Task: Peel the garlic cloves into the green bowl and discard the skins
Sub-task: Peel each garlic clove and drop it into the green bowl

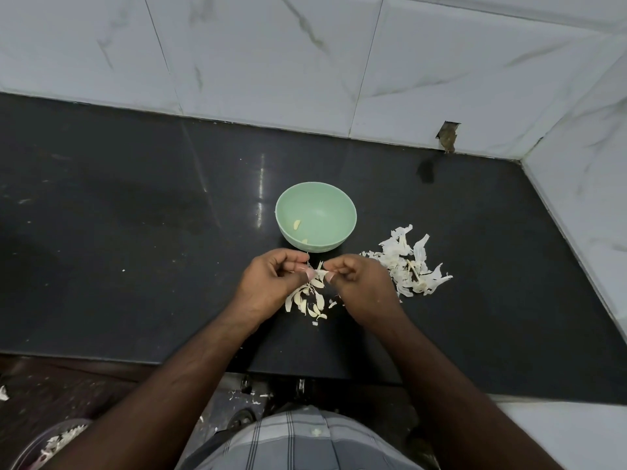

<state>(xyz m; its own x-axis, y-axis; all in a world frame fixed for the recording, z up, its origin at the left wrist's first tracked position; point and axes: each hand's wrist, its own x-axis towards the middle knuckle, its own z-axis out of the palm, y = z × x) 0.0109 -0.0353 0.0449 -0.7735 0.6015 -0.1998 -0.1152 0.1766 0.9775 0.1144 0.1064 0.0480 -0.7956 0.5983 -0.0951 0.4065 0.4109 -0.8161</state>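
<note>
A garlic clove [320, 273] is pinched between the curled fingertips of the left hand [271, 283] and the right hand [356, 286], held just above the black counter [135, 232] and just in front of the green bowl [316, 217], in which two peeled cloves [296, 225] are seen. Both forearms are stretched forward and angled inward so that the hands meet, over a cluster of cloves [310, 301] lying on the counter beneath them. A pile of skins [409, 266] is spread just right of the right hand, the counter is bounded by white marbled wall tiles [305, 62] behind and at right, and skin scraps are scattered on the floor [51, 385] below.
</note>
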